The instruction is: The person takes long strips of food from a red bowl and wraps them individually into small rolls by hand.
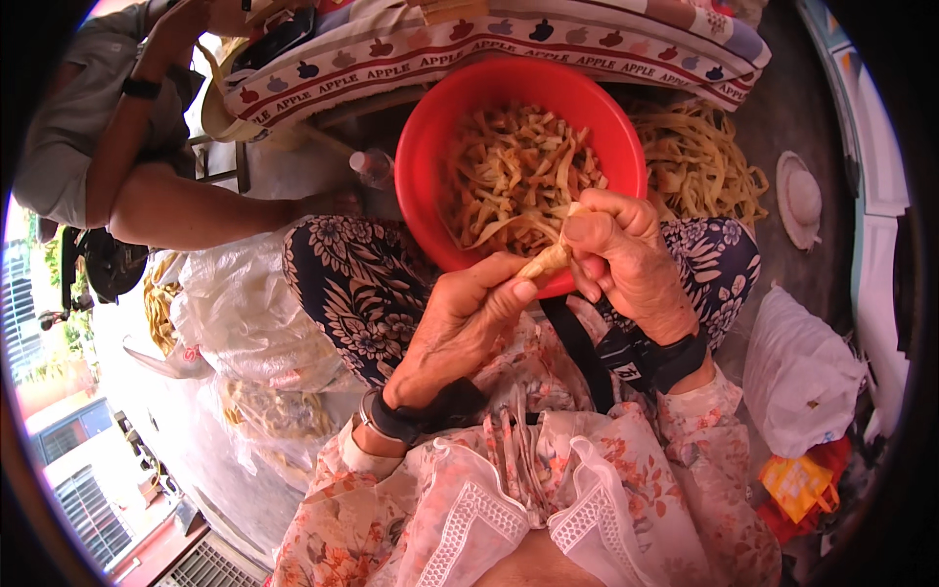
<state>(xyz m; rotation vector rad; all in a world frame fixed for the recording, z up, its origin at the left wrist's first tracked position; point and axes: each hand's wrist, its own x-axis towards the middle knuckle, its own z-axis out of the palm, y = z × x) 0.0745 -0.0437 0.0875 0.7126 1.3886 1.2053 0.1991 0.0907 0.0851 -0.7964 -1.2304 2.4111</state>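
Both hands meet over the near right rim of a red plastic basin [414, 158]. Between thumb and fingers, my left hand [473, 315] pinches the lower end of a pale yellowish strip [546, 263], which looks folded or twisted. My right hand [631, 257] grips the upper end of the same strip, its fingers curled. Inside the basin lies a heap of short, pale yellow-brown pieces and longer strips [513, 165]; what they are made of I cannot tell. A pile of long, flat strips of similar colour [704, 165] rests on the floor, right of the basin.
Another person [183, 205] sits at the left, a leg reaching toward the basin. A plastic bottle [374, 167] stands between them. Cloth with apple prints [455, 55] hangs beyond the basin. Plastic bags [249, 308] lie left, a white sack [799, 374] and a straw hat [799, 198] right.
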